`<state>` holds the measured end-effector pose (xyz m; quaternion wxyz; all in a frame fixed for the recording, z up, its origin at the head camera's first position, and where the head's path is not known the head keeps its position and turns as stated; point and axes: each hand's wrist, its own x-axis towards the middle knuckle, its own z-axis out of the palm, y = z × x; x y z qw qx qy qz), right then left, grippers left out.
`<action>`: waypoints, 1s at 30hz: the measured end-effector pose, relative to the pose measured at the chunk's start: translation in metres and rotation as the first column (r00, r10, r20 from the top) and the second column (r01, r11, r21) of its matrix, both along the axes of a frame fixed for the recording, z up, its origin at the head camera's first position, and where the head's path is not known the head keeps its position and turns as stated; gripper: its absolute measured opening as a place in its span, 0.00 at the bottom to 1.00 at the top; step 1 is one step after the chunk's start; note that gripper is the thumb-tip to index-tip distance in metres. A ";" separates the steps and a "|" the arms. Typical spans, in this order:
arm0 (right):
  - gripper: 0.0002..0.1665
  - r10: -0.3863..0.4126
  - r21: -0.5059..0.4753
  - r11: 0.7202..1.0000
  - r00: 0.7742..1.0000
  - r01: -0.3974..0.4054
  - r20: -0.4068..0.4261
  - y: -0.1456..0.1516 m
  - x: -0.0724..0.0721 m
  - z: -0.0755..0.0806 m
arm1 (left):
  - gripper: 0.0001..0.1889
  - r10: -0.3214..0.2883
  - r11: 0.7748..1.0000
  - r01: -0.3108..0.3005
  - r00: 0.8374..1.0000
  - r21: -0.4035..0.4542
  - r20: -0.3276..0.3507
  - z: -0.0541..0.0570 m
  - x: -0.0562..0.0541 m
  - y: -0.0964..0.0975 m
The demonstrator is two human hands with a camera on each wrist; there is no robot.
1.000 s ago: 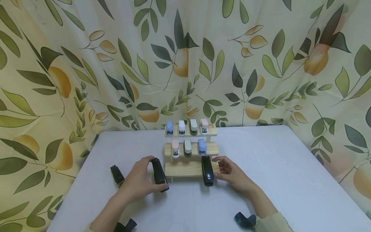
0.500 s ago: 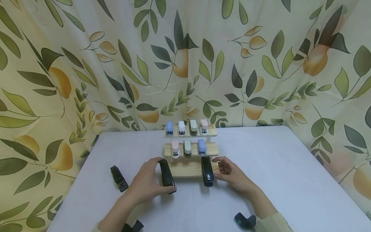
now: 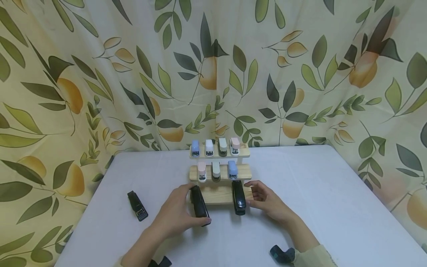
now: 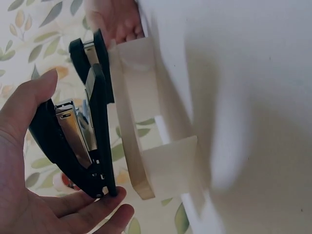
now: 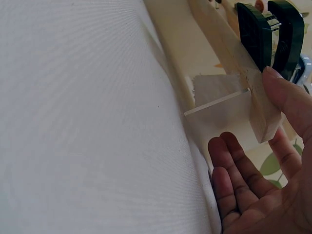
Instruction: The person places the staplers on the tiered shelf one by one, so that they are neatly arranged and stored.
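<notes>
In the head view my left hand (image 3: pixel 178 213) holds a black stapler (image 3: pixel 200 205) by its two ends, at the left front of a tiered wooden rack (image 3: pixel 213 194). In the left wrist view this stapler (image 4: pixel 73 141) is tilted, with its metal inside showing, beside the shelf board (image 4: pixel 126 131). My right hand (image 3: pixel 268 200) grips the right end of the lowest shelf, thumb in front and forefinger behind. Another black stapler (image 3: pixel 238 198) lies on that shelf, close to the right thumb. In the right wrist view the thumb (image 5: pixel 287 95) is at the board's edge, below this stapler (image 5: pixel 270 36).
Small staplers in pink, grey-green and blue stand on the middle shelf (image 3: pixel 246 172); several more stand on the top shelf (image 3: pixel 245 151). A small black object (image 3: pixel 137 206) lies left on the white-covered table (image 3: pixel 110 230). A leaf-patterned curtain (image 3: pixel 213 107) hangs behind.
My left hand has moved right with the black stapler, from beside the rack to the front of its lowest shelf's left end. The right hand has stayed in place.
</notes>
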<state>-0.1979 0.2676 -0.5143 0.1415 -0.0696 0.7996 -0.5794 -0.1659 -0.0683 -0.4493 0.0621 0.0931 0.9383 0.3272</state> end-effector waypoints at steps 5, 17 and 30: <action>0.37 0.005 -0.003 1.000 1.000 -0.005 0.001 0.000 0.000 0.001 | 0.62 -0.021 1.000 0.021 1.000 0.003 -0.001 -0.002 0.000 0.005; 0.37 -0.001 0.011 1.000 1.000 0.001 -0.002 0.000 0.000 -0.001 | 0.62 -0.079 0.997 0.079 0.997 0.017 -0.024 -0.009 -0.003 0.020; 0.37 0.006 -0.002 1.000 1.000 -0.006 0.005 -0.001 0.000 0.000 | 0.61 -0.089 0.996 0.089 0.996 0.030 0.010 -0.010 -0.004 0.034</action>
